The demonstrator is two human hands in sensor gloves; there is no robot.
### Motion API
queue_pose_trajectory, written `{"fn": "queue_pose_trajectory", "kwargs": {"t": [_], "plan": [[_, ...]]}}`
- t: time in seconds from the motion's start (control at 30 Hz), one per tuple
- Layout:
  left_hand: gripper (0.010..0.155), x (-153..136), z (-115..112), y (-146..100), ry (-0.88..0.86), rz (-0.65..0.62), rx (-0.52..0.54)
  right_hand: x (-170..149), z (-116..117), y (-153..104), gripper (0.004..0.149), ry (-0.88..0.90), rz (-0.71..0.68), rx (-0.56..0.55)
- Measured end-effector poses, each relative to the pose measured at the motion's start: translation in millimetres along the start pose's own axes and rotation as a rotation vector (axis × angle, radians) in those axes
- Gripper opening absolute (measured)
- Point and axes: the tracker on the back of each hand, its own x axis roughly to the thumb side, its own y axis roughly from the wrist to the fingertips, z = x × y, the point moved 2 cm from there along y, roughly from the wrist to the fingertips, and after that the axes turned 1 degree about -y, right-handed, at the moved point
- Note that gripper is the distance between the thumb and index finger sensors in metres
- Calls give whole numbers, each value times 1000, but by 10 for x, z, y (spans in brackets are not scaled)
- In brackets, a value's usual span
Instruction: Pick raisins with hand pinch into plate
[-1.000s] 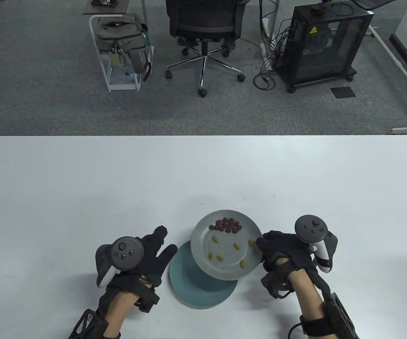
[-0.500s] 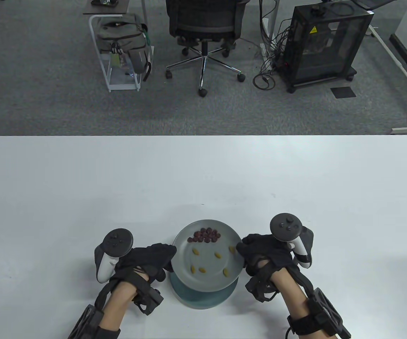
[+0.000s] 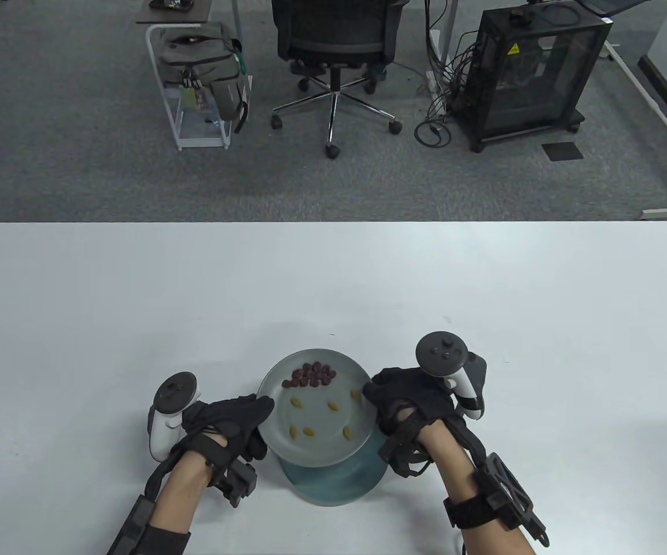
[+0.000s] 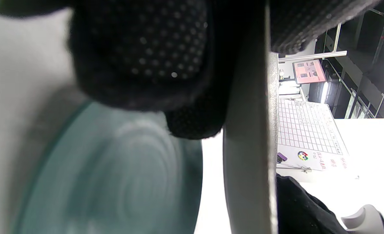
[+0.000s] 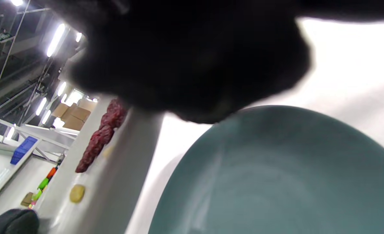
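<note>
A grey plate (image 3: 316, 445) is held above a teal plate (image 3: 339, 485) that lies on the white table. The grey plate carries a cluster of dark red raisins (image 3: 312, 374) at its far side and several yellow raisins (image 3: 334, 406) scattered nearer me. My left hand (image 3: 249, 413) grips the grey plate's left rim; my right hand (image 3: 388, 399) grips its right rim. In the left wrist view the grey plate (image 4: 247, 146) shows edge-on beside the teal plate (image 4: 114, 175). In the right wrist view the red raisins (image 5: 102, 136) and the teal plate (image 5: 276, 175) show.
The white table (image 3: 333, 277) stretches wide on all sides of the plates. Beyond its far edge stand an office chair (image 3: 336, 52), a cart with a bag (image 3: 200, 75) and a black cabinet (image 3: 533, 69) on grey carpet.
The grey plate has moved left, over the teal plate, carried by my right hand. My left hand turned and took hold of its left rim.
</note>
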Motion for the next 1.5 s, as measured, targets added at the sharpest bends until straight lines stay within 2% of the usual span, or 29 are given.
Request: {"fn": "queue_pose_trajectory", "kwargs": {"t": [0.27, 0.43, 0.5, 0.63, 1.0, 1.5], "plan": [[50, 0, 72, -17, 38, 13, 59, 74, 43, 36, 49, -53, 21, -28], [50, 0, 88, -21, 47, 15, 71, 126, -44, -47, 55, -100, 26, -114], [50, -6, 98, -20, 57, 18, 78, 189, -98, -101, 55, -149, 6, -172], [50, -5, 109, -25, 81, 23, 94, 351, -109, -190, 58, -226, -49, -209], [50, -13, 105, -23, 96, 29, 97, 759, 161, -241, 55, -479, -85, -165], [50, -18, 83, -14, 87, 29, 80, 849, 384, -103, 57, -641, -54, -157]]}}
